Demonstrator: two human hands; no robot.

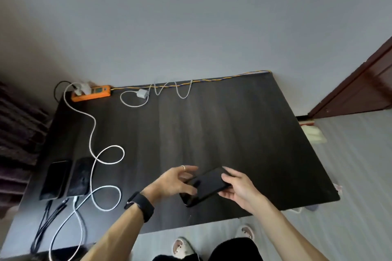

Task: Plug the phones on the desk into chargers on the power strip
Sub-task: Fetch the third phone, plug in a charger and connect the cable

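Over the desk (233, 133), left hand (171, 182) and right hand (239, 186) are gripping a phone (209, 184).
Its length is pointing far-right; the loose charger (141, 93) is lying far-left, nearer the left hand.

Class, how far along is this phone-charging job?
Seemingly done: two phones lie left on the desk, cables at their near ends, a white cable reaching the power strip. In hand: left hand and right hand hold a third phone. Left: plugging it in; loose charger unused.
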